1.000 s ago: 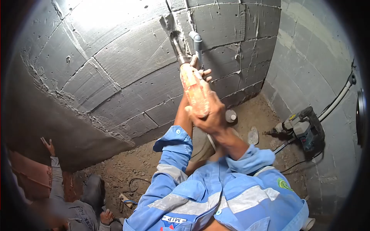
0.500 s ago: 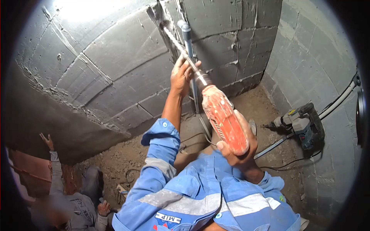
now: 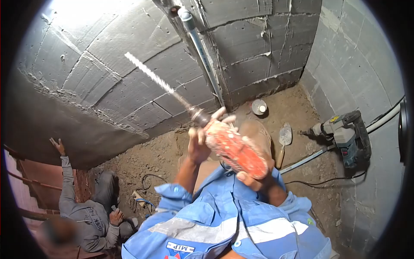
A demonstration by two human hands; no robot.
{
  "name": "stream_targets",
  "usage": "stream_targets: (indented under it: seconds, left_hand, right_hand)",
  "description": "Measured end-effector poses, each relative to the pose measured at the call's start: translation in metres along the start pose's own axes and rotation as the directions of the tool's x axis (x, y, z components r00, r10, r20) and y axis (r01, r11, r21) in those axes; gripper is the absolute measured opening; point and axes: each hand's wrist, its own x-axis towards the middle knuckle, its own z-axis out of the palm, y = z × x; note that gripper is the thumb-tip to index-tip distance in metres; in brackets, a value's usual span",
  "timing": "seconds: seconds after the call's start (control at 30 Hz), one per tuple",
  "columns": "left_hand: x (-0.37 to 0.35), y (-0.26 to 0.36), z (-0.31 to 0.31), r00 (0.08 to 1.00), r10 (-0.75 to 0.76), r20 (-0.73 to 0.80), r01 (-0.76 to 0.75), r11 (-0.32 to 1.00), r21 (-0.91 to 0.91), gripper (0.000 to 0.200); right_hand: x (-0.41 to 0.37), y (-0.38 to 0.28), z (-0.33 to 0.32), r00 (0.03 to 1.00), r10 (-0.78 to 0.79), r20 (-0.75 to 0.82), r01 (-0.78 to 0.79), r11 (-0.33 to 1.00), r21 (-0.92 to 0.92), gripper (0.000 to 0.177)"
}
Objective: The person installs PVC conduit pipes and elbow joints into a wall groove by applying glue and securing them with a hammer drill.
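A red, dust-covered hammer drill (image 3: 235,149) with a long spiral masonry bit (image 3: 151,75) is held across my body, its bit pointing up and left, apart from the wall. My right hand (image 3: 254,180) is closed around the drill's rear end. My left hand (image 3: 199,149) cups the front of the body behind the chuck (image 3: 199,117); its fingers show on both sides, slightly blurred. Above, a grey pipe (image 3: 202,54) with a pale elbow stands in a groove cut in the block wall (image 3: 151,39). A dark round hole (image 3: 174,11) sits beside the elbow.
A trowel (image 3: 284,136) and a round container (image 3: 259,107) lie on the dirt floor (image 3: 302,166). At right, a second power tool (image 3: 347,136) rests near a long bar (image 3: 306,159) and a cable. A co-worker (image 3: 92,220) sits at lower left, one hand against the wall.
The drill bit has come away from the hole and swung down and left. My left hand has moved from beside the bit down to the drill's front. The trowel and container are now visible.
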Motion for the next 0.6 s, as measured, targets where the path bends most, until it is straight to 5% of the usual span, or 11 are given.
stream_targets:
  seconds: [0.07, 0.17, 0.23, 0.3, 0.37, 0.43, 0.5, 0.57, 0.6]
  left_hand:
    - [-0.023, 0.000, 0.020, 0.996, 0.008, -0.089, -0.001, 0.997, 0.079, 0.140]
    - [-0.053, -0.011, 0.008, 0.860, 0.149, -0.488, -0.276, 0.941, -0.198, 0.096]
    - [-0.073, -0.004, -0.008, 0.757, 0.210, -0.618, -0.253, 0.967, 0.019, 0.057]
    - [-0.098, 0.005, -0.028, 0.731, 0.204, -0.651, -0.234, 0.971, 0.042, 0.038]
    - [-0.118, 0.018, -0.043, 0.665, 0.196, -0.721, -0.164, 0.980, 0.116, 0.032]
    - [-0.140, 0.032, -0.065, 0.588, 0.247, -0.770, -0.059, 0.963, 0.263, 0.031]
    - [-0.152, 0.046, -0.071, 0.443, 0.329, -0.834, -0.007, 0.931, 0.364, 0.024]
    - [-0.170, 0.046, -0.090, 0.225, 0.444, -0.867, 0.142, 0.866, 0.480, 0.023]
    - [-0.199, 0.047, -0.082, 0.124, 0.470, -0.874, 0.133, 0.865, 0.484, 0.023]
  right_hand:
    - [0.008, 0.013, 0.018, 0.989, -0.137, 0.053, 0.139, 0.990, -0.030, 0.065]
    - [-0.009, 0.037, 0.061, 0.988, 0.033, 0.153, -0.064, 0.978, 0.201, 0.069]
    - [-0.005, 0.041, 0.078, 0.971, -0.098, 0.220, 0.086, 0.994, 0.064, 0.075]
    - [0.004, 0.031, 0.075, 0.943, -0.045, 0.330, 0.048, 0.999, -0.001, 0.078]
    - [0.011, 0.032, 0.068, 0.736, 0.047, 0.675, 0.013, 0.996, -0.084, 0.078]
    - [0.001, 0.046, 0.062, 0.775, 0.002, 0.632, 0.043, 0.997, -0.057, 0.072]
    - [-0.007, 0.068, 0.044, 0.757, 0.289, 0.586, -0.160, 0.951, -0.263, 0.058]
    - [0.003, 0.075, 0.028, 0.777, 0.473, 0.416, -0.387, 0.879, -0.277, 0.046]
    - [0.011, 0.078, 0.046, 0.743, 0.436, 0.508, -0.356, 0.900, -0.252, 0.046]
